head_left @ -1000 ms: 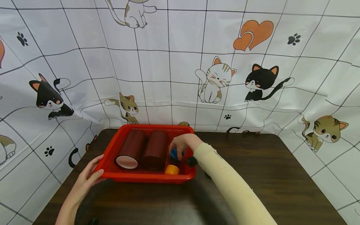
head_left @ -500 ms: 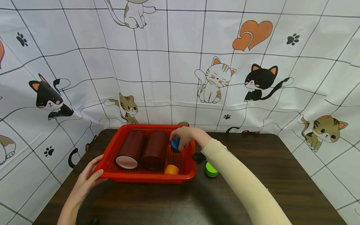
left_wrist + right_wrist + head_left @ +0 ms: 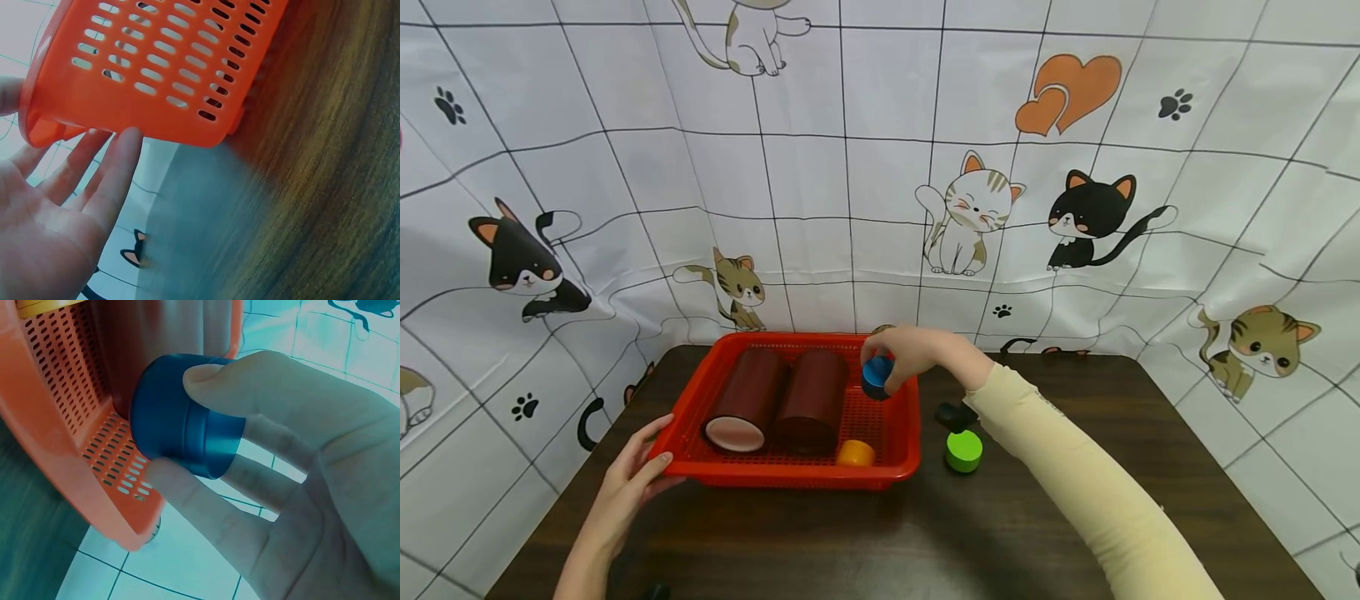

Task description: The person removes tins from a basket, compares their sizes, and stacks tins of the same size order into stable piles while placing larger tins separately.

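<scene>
My right hand (image 3: 912, 354) pinches a small blue round canister (image 3: 877, 379) between thumb and fingers, over the right back part of the red basket (image 3: 790, 477). In the right wrist view the canister (image 3: 165, 412) is a short cylinder with a seam around it, gripped by its side. My left hand (image 3: 628, 483) holds the basket's front left corner, the thumb on the rim. In the left wrist view its fingers (image 3: 122, 169) lie under the rim against the slotted wall. Two large dark brown cylinders (image 3: 812, 400) lie side by side inside the basket, one showing a pale end.
A yellow-orange round piece (image 3: 855, 453) sits at the basket's front right. Right of the basket, a bright green round piece (image 3: 963, 452) stands on the dark wooden table (image 3: 1075, 467). A white cat-print sheet (image 3: 880, 167) hangs behind and at both sides.
My right hand has raised the blue canister from the basket's floor, moving back and slightly right. The green piece has come out from behind the sleeve. The left hand stays at the corner.
</scene>
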Demonstrator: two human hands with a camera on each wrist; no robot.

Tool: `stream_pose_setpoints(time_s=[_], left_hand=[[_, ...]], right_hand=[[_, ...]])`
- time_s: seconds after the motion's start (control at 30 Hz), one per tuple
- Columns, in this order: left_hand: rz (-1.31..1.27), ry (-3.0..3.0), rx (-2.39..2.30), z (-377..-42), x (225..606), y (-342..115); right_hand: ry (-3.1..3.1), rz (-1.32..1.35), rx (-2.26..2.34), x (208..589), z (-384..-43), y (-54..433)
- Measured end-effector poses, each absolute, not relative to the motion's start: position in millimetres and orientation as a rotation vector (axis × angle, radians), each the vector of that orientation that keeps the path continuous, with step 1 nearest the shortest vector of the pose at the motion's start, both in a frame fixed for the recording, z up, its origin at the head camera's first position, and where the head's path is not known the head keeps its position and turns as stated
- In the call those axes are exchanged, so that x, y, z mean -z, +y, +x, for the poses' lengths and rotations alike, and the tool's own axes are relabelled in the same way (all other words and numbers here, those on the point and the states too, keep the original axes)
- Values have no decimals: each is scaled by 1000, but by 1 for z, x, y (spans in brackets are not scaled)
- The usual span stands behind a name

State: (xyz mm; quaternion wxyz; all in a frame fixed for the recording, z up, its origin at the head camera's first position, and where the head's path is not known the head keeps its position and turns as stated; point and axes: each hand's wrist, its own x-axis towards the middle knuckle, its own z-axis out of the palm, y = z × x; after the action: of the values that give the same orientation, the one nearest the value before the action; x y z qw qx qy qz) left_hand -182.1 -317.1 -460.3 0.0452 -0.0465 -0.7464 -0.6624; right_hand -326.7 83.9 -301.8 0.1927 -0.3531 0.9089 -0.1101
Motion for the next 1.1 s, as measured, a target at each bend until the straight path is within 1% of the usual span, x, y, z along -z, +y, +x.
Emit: stream_pose_setpoints(time_s=[0.23, 0.63, 0.87, 1.1], left_hand=[[-91, -2309, 2015, -183, 456, -316], [-74, -2247, 2086, -182, 458, -314], [-75, -2245, 2102, -183, 459, -313], [-94, -2269, 2096, -182, 458, -317]], right_hand=[[2570, -1047, 346, 293, -320, 101], [2641, -1124, 514, 308, -310, 143], [2695, -1071, 630, 316, -301, 171], [2766, -999, 638, 320, -294, 190]])
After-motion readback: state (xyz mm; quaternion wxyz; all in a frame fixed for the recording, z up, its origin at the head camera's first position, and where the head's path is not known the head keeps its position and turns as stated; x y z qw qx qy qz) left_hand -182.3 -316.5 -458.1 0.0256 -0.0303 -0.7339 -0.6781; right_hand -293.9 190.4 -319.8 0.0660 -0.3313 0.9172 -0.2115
